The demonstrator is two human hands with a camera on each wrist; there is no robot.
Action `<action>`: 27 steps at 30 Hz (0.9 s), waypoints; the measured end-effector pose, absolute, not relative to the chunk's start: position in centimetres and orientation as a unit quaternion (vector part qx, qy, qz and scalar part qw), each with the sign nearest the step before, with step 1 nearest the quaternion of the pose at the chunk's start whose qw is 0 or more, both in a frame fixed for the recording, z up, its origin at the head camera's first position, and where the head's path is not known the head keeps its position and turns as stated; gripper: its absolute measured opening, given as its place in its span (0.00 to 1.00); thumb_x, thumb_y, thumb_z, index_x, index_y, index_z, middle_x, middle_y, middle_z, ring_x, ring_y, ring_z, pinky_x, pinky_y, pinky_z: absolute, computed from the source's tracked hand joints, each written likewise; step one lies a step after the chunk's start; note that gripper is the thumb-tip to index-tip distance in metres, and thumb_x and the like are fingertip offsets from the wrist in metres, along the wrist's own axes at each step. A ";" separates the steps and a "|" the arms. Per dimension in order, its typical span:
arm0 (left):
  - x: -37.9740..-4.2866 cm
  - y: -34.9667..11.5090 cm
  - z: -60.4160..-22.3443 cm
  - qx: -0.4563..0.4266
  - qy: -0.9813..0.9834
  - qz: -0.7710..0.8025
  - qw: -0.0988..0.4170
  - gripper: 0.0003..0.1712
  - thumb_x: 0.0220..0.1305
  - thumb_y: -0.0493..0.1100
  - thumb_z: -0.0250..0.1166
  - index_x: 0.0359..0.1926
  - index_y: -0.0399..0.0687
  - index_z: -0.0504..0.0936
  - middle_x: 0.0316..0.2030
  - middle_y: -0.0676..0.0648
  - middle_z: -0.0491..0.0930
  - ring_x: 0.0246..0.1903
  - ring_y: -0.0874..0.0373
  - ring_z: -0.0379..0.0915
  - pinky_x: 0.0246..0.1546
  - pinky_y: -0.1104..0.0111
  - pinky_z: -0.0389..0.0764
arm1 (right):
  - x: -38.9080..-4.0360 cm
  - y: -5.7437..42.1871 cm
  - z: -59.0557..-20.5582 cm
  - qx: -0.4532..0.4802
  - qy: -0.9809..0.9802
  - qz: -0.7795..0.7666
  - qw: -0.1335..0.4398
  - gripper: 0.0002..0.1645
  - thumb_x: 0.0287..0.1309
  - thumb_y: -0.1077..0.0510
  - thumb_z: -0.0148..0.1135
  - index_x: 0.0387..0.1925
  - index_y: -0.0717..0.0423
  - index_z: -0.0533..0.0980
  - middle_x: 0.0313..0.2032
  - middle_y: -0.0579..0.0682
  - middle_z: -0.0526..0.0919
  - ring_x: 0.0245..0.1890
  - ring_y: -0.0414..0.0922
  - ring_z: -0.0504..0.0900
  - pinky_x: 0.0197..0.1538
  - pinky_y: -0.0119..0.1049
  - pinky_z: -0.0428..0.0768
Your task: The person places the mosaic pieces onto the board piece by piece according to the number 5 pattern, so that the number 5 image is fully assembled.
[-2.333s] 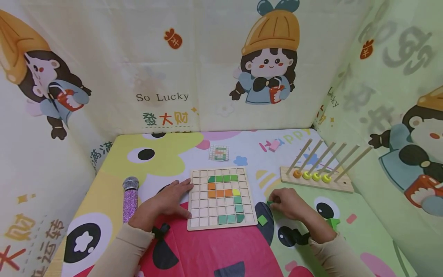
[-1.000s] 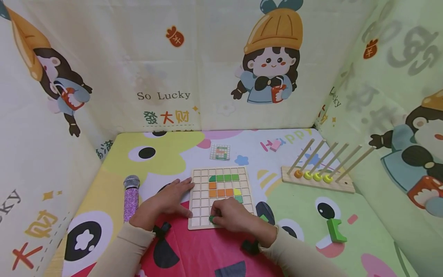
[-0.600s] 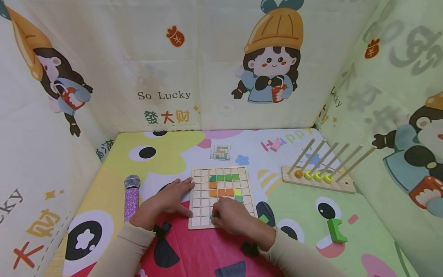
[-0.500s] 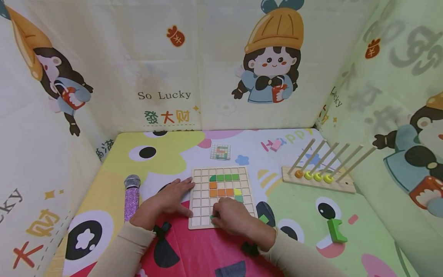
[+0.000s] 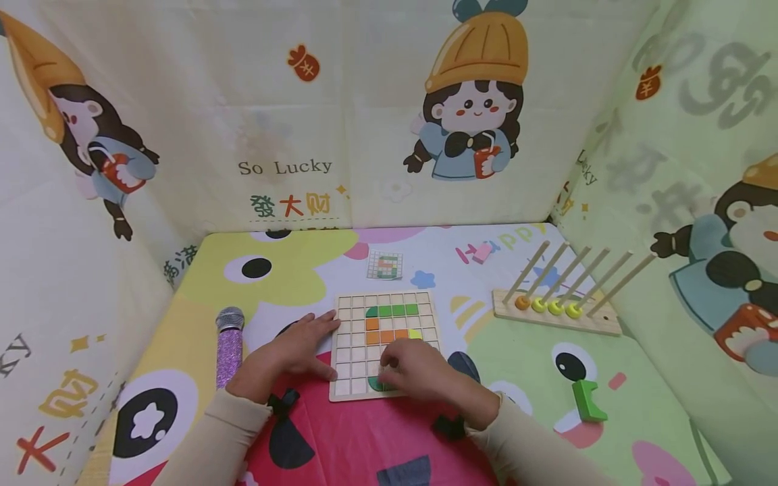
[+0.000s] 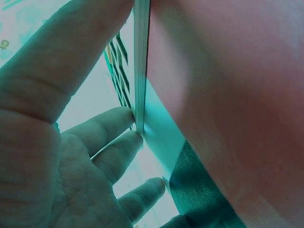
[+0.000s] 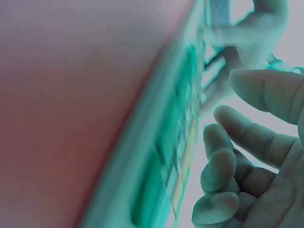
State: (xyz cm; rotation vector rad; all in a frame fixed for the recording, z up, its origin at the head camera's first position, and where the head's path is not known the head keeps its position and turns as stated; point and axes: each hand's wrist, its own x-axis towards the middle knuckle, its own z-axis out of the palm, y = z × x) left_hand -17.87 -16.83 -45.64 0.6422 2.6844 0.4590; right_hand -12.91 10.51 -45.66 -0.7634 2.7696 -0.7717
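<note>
A square wooden grid board (image 5: 355, 351) lies before me, with green, orange, yellow and teal tiles set in some of its cells. My left hand (image 5: 298, 347) rests at the board's left edge, and its fingertips (image 6: 135, 140) touch the rim in the left wrist view. Above the lower part of the board hovers my right hand (image 5: 419, 371), loosely bent. Its thumb and fingers stand apart with nothing between them in the right wrist view. A dark green rounded tile (image 5: 374, 384) sits in the bottom row, just below the right fingertips. The right hand hides several cells.
Behind the board lies a small pattern card (image 5: 385, 266). A purple glitter microphone (image 5: 229, 347) is at left. At right are a wooden peg stand (image 5: 556, 314) with rings and a green notched block (image 5: 587, 401). A pink block (image 5: 483, 253) lies at the back.
My right hand has carried the dark green tile from right of the board to the bottom row, let go of it and risen slightly. The left hand has stayed at the edge.
</note>
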 end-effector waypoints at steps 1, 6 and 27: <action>-17.9 -16.8 -45.7 0.229 0.945 0.161 0.169 0.62 0.43 0.59 0.84 0.76 0.43 0.68 0.78 0.38 0.60 0.75 0.27 0.55 0.69 0.38 0.70 | -13.0 11.0 -45.4 -0.251 0.926 -0.270 0.086 0.05 0.62 0.51 0.69 0.37 0.46 0.85 0.30 0.36 0.81 0.31 0.33 0.76 0.36 0.30 0.78; -17.8 -16.9 -45.8 0.226 0.945 0.165 0.167 0.62 0.42 0.58 0.85 0.76 0.43 0.68 0.78 0.38 0.60 0.75 0.27 0.55 0.68 0.38 0.71 | -13.7 13.7 -44.4 -0.235 0.923 -0.292 0.083 0.05 0.62 0.55 0.70 0.38 0.51 0.85 0.28 0.38 0.82 0.29 0.35 0.76 0.34 0.31 0.78; -17.7 -17.0 -46.1 0.217 0.946 0.168 0.171 0.62 0.42 0.58 0.85 0.76 0.45 0.67 0.79 0.40 0.59 0.76 0.29 0.53 0.68 0.38 0.70 | -12.6 23.7 -45.1 -0.217 0.927 -0.240 0.188 0.15 0.51 0.56 0.81 0.40 0.49 0.85 0.37 0.42 0.81 0.39 0.42 0.75 0.41 0.35 0.78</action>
